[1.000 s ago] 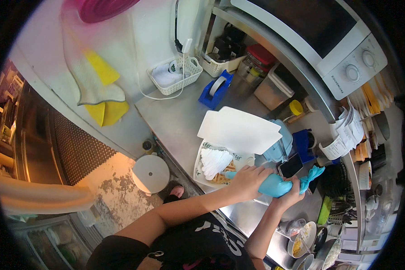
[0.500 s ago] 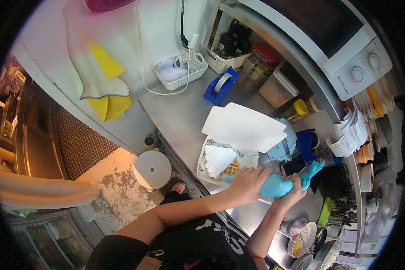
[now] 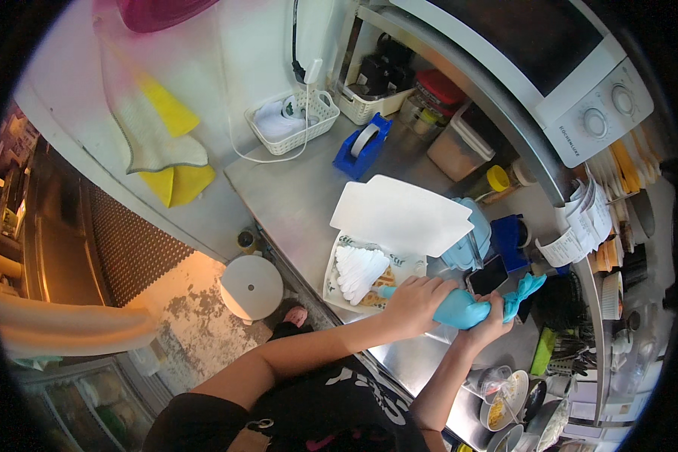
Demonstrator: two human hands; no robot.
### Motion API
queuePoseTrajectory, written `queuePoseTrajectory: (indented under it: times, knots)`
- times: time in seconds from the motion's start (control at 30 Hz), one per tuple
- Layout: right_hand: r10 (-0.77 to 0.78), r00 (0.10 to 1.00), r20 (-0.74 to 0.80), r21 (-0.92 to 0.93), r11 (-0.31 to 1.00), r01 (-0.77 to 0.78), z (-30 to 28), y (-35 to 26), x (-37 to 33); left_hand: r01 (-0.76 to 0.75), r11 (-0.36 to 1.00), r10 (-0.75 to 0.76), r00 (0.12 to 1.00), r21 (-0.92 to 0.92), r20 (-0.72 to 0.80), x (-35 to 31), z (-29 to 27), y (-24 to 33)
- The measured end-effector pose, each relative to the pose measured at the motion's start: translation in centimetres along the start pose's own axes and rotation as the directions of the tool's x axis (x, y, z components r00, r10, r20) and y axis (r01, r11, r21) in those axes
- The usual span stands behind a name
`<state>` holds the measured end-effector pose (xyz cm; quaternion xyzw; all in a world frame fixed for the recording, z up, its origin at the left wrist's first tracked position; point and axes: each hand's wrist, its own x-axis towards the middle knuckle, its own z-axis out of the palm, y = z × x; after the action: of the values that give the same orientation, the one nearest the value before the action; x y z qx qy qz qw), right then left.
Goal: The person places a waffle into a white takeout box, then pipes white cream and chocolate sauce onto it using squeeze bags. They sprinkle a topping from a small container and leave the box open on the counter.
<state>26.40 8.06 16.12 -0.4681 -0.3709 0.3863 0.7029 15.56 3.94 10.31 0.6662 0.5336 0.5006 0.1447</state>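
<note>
Both my hands grip a blue piping bag (image 3: 459, 309), which lies slantwise between them. My left hand (image 3: 418, 305) is closed round its front part, nearest the nozzle end. Farther back, my right hand (image 3: 493, 322) squeezes the bag just below its twisted tail. The narrow tip points left, over the near edge of a waffle (image 3: 375, 297) in an open white takeaway box (image 3: 329, 282). Ridged white cream (image 3: 359, 271) covers much of the waffle. Printed paper (image 3: 408, 265) lines the box, and its lid (image 3: 403, 215) stands open on the far side.
A blue tape dispenser (image 3: 362, 145) and a white basket (image 3: 292, 128) stand behind the box. To its right lie a phone (image 3: 487, 276) and pale blue containers (image 3: 467, 245). Bowls (image 3: 505, 403) sit at the near right. A shelf with a microwave (image 3: 535, 75) overhangs the counter.
The bag's tip has moved slightly away from me across the waffle. Both hands keep their hold. The whole view has shifted a little, so the box appears slightly farther left.
</note>
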Motion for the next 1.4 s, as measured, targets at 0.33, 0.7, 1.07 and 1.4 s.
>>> queuePoseTrajectory:
  times: [0.33,0.7,1.07,1.4]
  knots:
    - [-0.082,0.993,-0.080,-0.045,0.996,0.079,-0.3,0.9,1.2,-0.060,0.997,0.061,0.998,-0.049,0.009,1.9,0.5,-0.7]
    - [-0.133,0.983,-0.125,-0.078,0.989,0.124,-0.4,1.5,2.2,-0.108,0.990,0.109,0.994,-0.093,0.010,3.2,1.9,-1.9]
    - [-0.072,0.993,-0.092,-0.072,0.995,0.066,-0.6,0.7,2.1,-0.045,0.996,0.048,0.998,-0.076,0.044,2.1,1.3,-0.7]
    - [-0.015,0.999,-0.038,-0.062,0.998,0.012,-0.8,0.5,1.6,0.042,0.998,-0.041,0.999,-0.041,0.028,0.4,1.0,0.4]
